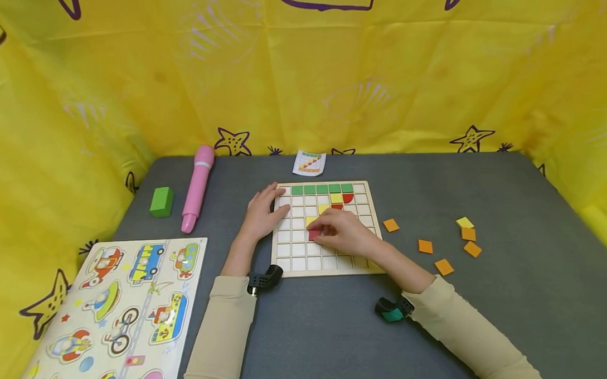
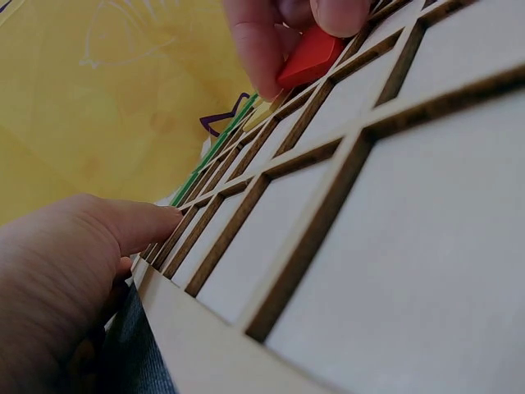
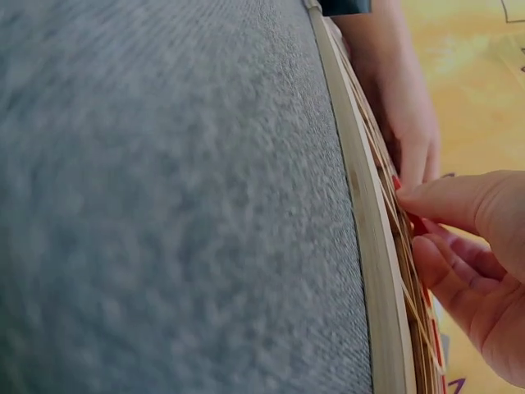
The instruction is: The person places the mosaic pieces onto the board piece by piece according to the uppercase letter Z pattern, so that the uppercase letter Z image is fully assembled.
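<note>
A wooden grid board (image 1: 291, 272) with white square cells lies on the dark table. My left hand (image 1: 260, 214) rests along its upper left edge, the thumb (image 2: 148, 223) lying on the frame. My right hand (image 1: 346, 231) pinches a small red tile (image 1: 313, 235) low over a cell, just below a yellow tile (image 1: 310, 221). Green tiles (image 1: 309, 189) fill much of the top row. Beneath them, yellow tiles (image 1: 336, 198) and red rounded tiles (image 1: 348, 198) step diagonally down to the left, partly hidden by the right hand.
Several orange tiles (image 1: 425, 246) and a yellow tile (image 1: 464, 222) lie to the right. A pattern card (image 1: 310, 163) is behind the board. At left are a pink microphone-shaped toy (image 1: 198, 187), a green block (image 1: 162, 202) and a vehicle puzzle board (image 1: 112, 324). Yellow cloth (image 1: 299, 72) surrounds the table.
</note>
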`<control>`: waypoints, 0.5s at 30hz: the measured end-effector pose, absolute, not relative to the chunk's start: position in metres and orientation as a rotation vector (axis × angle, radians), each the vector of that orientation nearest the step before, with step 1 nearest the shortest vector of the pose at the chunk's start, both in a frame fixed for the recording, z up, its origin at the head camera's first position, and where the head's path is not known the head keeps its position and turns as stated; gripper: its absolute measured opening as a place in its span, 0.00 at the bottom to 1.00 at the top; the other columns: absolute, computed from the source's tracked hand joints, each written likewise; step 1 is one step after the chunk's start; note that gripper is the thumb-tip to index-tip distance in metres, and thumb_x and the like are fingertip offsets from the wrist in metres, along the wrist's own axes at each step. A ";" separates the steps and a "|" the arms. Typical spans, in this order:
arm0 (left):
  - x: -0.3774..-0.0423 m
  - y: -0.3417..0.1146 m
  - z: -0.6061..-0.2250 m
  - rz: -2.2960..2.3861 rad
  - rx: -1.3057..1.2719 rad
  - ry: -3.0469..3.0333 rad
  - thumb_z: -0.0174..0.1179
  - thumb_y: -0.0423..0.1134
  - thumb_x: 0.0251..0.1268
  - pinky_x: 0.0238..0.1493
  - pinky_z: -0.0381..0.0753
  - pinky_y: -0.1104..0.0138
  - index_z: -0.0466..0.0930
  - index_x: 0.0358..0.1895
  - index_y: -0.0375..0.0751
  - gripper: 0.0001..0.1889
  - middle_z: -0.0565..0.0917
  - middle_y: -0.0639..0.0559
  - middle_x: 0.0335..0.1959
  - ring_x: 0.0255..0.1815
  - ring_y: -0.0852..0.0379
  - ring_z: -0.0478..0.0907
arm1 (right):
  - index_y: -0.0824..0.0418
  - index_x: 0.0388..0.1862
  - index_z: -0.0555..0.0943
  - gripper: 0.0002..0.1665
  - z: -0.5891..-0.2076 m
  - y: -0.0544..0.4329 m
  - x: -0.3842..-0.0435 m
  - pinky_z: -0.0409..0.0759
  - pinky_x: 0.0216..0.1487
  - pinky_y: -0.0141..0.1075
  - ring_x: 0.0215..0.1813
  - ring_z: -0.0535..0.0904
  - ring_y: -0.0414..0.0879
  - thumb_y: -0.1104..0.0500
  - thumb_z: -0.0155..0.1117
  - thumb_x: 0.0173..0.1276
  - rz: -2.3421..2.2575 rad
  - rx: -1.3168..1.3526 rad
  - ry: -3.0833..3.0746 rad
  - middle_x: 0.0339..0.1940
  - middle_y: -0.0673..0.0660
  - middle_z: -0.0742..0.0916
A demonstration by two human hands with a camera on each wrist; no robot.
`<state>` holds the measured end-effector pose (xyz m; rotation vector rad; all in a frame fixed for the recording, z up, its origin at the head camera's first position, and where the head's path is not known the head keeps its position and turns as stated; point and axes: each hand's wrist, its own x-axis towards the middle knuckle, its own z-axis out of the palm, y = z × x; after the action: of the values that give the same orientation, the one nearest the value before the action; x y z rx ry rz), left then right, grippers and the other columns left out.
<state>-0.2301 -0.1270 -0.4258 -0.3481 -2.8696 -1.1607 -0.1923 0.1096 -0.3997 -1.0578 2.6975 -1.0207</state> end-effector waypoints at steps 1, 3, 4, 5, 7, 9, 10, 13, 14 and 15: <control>-0.230 -0.127 -0.425 -1.160 -0.346 -2.872 0.56 0.43 0.70 0.76 0.41 0.54 0.70 0.68 0.35 0.26 0.59 0.40 0.75 0.76 0.45 0.53 | 0.58 0.47 0.87 0.14 -0.400 0.109 -0.192 0.76 0.36 0.33 0.36 0.75 0.42 0.61 0.72 0.62 -1.025 -1.067 2.694 0.40 0.52 0.84; -0.230 -0.126 -0.425 -1.152 -0.344 -2.874 0.56 0.43 0.70 0.76 0.41 0.53 0.70 0.68 0.35 0.26 0.59 0.40 0.75 0.76 0.44 0.53 | 0.59 0.48 0.87 0.14 -0.400 0.108 -0.192 0.75 0.37 0.34 0.38 0.75 0.42 0.61 0.71 0.62 -1.027 -1.084 2.690 0.42 0.53 0.84; -0.230 -0.126 -0.425 -1.149 -0.343 -2.875 0.56 0.43 0.70 0.76 0.41 0.53 0.70 0.68 0.35 0.26 0.59 0.40 0.75 0.76 0.44 0.53 | 0.59 0.48 0.87 0.14 -0.400 0.108 -0.192 0.75 0.37 0.34 0.38 0.75 0.43 0.62 0.71 0.63 -1.030 -1.091 2.688 0.43 0.53 0.84; -0.230 -0.126 -0.425 -1.149 -0.342 -2.876 0.56 0.43 0.70 0.76 0.41 0.53 0.70 0.68 0.35 0.26 0.59 0.40 0.75 0.76 0.44 0.53 | 0.59 0.49 0.87 0.15 -0.400 0.108 -0.192 0.75 0.37 0.34 0.38 0.75 0.43 0.62 0.71 0.63 -1.034 -1.094 2.685 0.43 0.53 0.84; -0.230 -0.126 -0.425 -1.149 -0.338 -2.878 0.56 0.43 0.70 0.76 0.41 0.53 0.70 0.68 0.35 0.26 0.59 0.40 0.75 0.76 0.45 0.53 | 0.59 0.49 0.87 0.15 -0.401 0.108 -0.191 0.75 0.37 0.34 0.37 0.75 0.43 0.62 0.71 0.63 -1.045 -1.093 2.679 0.41 0.53 0.84; -0.230 -0.126 -0.425 -1.149 -0.336 -2.878 0.56 0.43 0.70 0.76 0.41 0.54 0.70 0.68 0.35 0.26 0.59 0.40 0.75 0.76 0.45 0.53 | 0.59 0.49 0.86 0.15 -0.401 0.108 -0.191 0.76 0.37 0.34 0.36 0.75 0.43 0.62 0.71 0.63 -1.052 -1.081 2.682 0.39 0.53 0.83; -0.230 -0.126 -0.425 -1.151 -0.334 -2.877 0.56 0.43 0.70 0.76 0.42 0.54 0.70 0.68 0.35 0.26 0.59 0.40 0.75 0.76 0.46 0.53 | 0.59 0.49 0.86 0.15 -0.401 0.109 -0.191 0.76 0.37 0.34 0.35 0.75 0.43 0.63 0.71 0.62 -1.057 -1.070 2.685 0.38 0.52 0.83; -0.230 -0.126 -0.425 -1.153 -0.332 -2.874 0.56 0.43 0.70 0.76 0.42 0.54 0.70 0.68 0.35 0.26 0.59 0.41 0.75 0.76 0.46 0.53 | 0.59 0.47 0.86 0.13 -0.401 0.110 -0.190 0.77 0.38 0.34 0.35 0.76 0.42 0.63 0.70 0.62 -1.058 -1.026 2.703 0.36 0.51 0.83; -0.230 -0.126 -0.425 -1.151 -0.332 -2.872 0.56 0.43 0.70 0.76 0.42 0.54 0.71 0.67 0.35 0.26 0.59 0.40 0.75 0.76 0.46 0.53 | 0.59 0.46 0.86 0.12 -0.401 0.111 -0.190 0.77 0.38 0.35 0.36 0.76 0.42 0.64 0.70 0.63 -1.056 -1.015 2.709 0.36 0.50 0.84; -0.230 -0.126 -0.425 -1.153 -0.331 -2.870 0.56 0.43 0.70 0.76 0.42 0.54 0.71 0.67 0.35 0.26 0.60 0.41 0.75 0.76 0.46 0.53 | 0.59 0.46 0.86 0.12 -0.401 0.112 -0.190 0.78 0.39 0.35 0.36 0.77 0.41 0.64 0.69 0.63 -1.058 -1.007 2.712 0.36 0.49 0.84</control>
<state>-0.2298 -0.1255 -0.4252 -0.3310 -2.8705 -1.1528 -0.1896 0.1115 -0.4006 -1.0074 2.7118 -1.0577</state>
